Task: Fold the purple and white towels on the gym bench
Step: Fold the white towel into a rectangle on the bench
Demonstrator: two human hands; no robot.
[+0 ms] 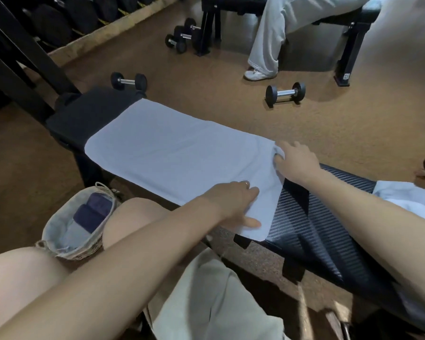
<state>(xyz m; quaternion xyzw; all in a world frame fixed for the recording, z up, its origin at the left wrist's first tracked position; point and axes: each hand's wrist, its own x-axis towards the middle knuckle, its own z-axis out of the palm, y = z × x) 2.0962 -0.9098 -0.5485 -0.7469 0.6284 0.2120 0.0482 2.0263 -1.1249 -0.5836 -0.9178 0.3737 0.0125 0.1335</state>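
Across the middle of the frame the white towel point(177, 153) lies flat on the bench point(312, 212). Our right hand point(296, 159) pinches its far corner, our left point(233, 204) grips the near one; next we likely carry both leftward.

Indoor light is dim and warm, the floor point(231, 114) brightest at upper right with short dumbbell point(285, 92) shadows; edges bow from wide-angle distortion, nearest forearms slightly blurred.
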